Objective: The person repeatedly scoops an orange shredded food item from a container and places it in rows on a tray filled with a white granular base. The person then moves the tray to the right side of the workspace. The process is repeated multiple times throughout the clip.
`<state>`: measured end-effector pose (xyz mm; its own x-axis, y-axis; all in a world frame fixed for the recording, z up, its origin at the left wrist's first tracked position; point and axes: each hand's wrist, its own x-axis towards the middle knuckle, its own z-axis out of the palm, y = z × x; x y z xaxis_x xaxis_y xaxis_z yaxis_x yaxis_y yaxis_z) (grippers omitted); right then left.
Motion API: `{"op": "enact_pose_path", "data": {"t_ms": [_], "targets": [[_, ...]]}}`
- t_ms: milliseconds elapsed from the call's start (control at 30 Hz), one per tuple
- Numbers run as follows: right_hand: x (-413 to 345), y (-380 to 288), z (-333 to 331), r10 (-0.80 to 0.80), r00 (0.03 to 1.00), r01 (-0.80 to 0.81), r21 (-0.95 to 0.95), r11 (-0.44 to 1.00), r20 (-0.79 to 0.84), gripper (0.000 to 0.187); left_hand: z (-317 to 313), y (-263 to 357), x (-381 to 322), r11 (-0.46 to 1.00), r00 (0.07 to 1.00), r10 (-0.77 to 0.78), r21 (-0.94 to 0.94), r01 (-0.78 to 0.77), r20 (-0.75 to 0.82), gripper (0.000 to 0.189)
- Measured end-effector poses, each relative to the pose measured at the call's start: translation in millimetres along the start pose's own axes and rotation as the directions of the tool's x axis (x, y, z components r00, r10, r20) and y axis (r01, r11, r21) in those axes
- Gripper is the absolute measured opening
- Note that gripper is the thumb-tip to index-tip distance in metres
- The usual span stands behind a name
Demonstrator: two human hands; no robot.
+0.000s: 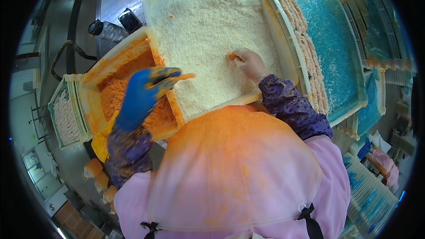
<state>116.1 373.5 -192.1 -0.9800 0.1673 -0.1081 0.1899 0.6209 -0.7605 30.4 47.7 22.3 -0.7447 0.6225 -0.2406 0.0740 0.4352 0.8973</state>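
My left hand [142, 93], in a blue glove smeared orange, holds a thin orange strip [186, 76] over the near left part of a large tub of pale crumbs [215, 33]. The glove is blurred. Under that arm stands a tub [116, 53] with a wet orange mass [114, 94] in it. My right hand [249, 64], in a thin translucent glove, pinches a small orange piece [230, 55] at the surface of the crumbs. Right of the crumb tub, a tray lined with blue-green film [335, 46] holds rows of crumb-coated strips [305, 46] along its left side.
A clear bottle with a black cap [111, 31] and a phone [129, 20] lie on the metal table at upper left. A smaller tray of pale strips [66, 116] stands far left. Stacked trays [372, 192] and a person in pink [385, 166] are at right.
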Motion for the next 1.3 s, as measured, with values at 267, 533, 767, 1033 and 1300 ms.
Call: {"op": "enact_pose_path", "data": {"t_ms": [267,533,767,1033,1300], "targets": [[-6.4,-20.2,-10.6,-0.134,0.984,0.166,-0.325,0.931,0.117,0.041,1.3,-141.3,37.1,0.962,0.836,0.248,0.227,-0.152,-0.490,0.020],[14.1,-119.5,64.9,-0.274,0.903,0.347,-0.186,0.919,0.330,0.026,-4.6,-258.1,-16.0,0.576,0.934,-0.243,0.735,0.357,-0.263,0.024],[-5.4,-97.8,35.1,-0.131,0.896,0.380,-0.579,0.722,0.425,0.041,-20.9,-261.3,-37.6,0.645,0.894,-0.348,0.621,0.446,-0.280,0.022],[-4.2,-121.8,23.6,0.010,0.689,-0.600,0.563,0.568,0.725,0.029,-18.2,-250.8,-31.9,0.713,0.900,-0.214,0.568,0.410,-0.380,0.019],[-27.2,-104.7,-175.6,0.272,0.957,-0.198,0.906,0.374,0.097,0.054,-17.1,-266.1,-67.5,0.868,0.781,-0.109,0.325,0.377,-0.615,0.024]]}}
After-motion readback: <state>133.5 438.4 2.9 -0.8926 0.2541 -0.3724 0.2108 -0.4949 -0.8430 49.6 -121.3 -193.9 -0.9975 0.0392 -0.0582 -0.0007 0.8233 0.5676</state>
